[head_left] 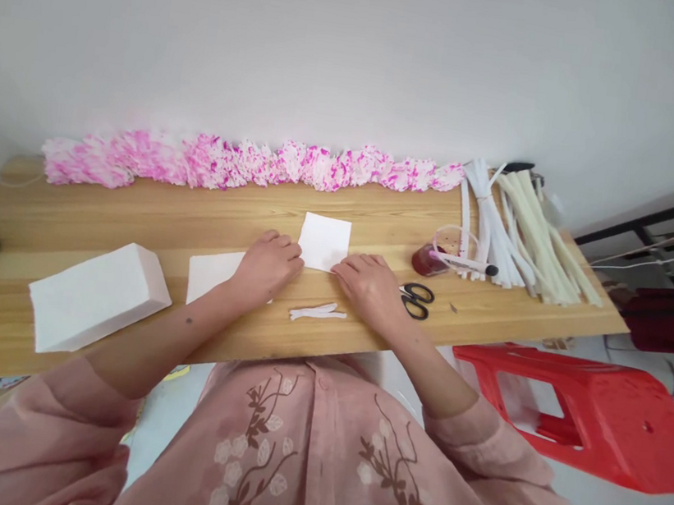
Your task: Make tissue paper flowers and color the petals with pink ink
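Note:
A square sheet of white paper [325, 238] lies on the wooden table in front of me. My left hand [265, 266] has its curled fingers at the sheet's lower left edge. At the lower right corner, the bent fingers of my right hand [366, 287] pinch the paper; both thumbs are mostly hidden. Partly under my left wrist is another white sheet [209, 270]. Short white strips [318, 311] rest between my forearms, near the table's front edge. Just right of my right hand are scissors with black handles [416, 299], their blades mostly covered by it.
A thick stack of white paper [98, 300] sits at left. Pink-and-white ruffled bunches [249, 166] line the wall. Right of me stand a jar of dark red liquid [424, 260], a white pen-like tool [465, 264] and bundled white [495, 224] and cream strips [541, 238]. A red stool [613, 421] is below.

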Demonstrator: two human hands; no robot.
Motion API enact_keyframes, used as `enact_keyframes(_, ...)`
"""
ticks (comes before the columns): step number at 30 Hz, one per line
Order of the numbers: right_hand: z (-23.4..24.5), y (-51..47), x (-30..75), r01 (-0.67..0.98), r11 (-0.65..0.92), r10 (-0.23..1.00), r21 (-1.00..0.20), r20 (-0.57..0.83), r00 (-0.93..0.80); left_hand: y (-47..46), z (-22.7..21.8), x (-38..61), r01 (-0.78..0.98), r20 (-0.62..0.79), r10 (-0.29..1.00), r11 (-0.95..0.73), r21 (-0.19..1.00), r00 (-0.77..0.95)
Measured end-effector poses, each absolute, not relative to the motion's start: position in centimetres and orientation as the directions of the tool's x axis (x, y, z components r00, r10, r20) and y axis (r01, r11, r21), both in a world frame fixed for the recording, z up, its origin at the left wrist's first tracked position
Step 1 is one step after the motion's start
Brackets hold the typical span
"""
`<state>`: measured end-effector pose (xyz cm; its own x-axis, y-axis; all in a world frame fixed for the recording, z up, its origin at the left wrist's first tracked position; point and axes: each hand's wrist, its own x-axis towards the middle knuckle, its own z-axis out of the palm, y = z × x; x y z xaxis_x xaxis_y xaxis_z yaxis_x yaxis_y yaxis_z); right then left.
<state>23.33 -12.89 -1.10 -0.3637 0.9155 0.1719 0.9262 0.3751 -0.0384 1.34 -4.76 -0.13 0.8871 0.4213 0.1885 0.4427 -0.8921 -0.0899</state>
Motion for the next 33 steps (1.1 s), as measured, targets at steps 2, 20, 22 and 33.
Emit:
enact_keyframes(2, -1.0, -13.0, 23.3, 0.926, 0.373, 0.916, -0.053, 0.181, -0.358, -4.6, 0.0, 1.3, 0.421, 0.185, 0.399, -0.902, -0.096, 0.898)
enact_keyframes(20, 6.1, -11.7, 23.6, 0.908, 0.301, 0.942, -0.292, 0.238, -0.236, -4.6, 7.2, 2.4, 0.619, 0.204, 0.659, -0.751, 0.229, 0.724)
enact_keyframes(22, 8.3, -11.7, 23.9, 0.870, 0.300, 0.948, -0.392, 0.226, -0.226, -4.9, 9.5, 1.7, 0.638, 0.159, 0.718, -0.682, 0.357, 0.678)
enact_keyframes(33, 0.8, -6.5, 24.1, 0.772, 0.329, 0.943, -0.544, 0.141, -0.302, -0.9, 1.4, 0.9, 0.568, 0.089, 0.623, -0.755, 0.326, 0.777)
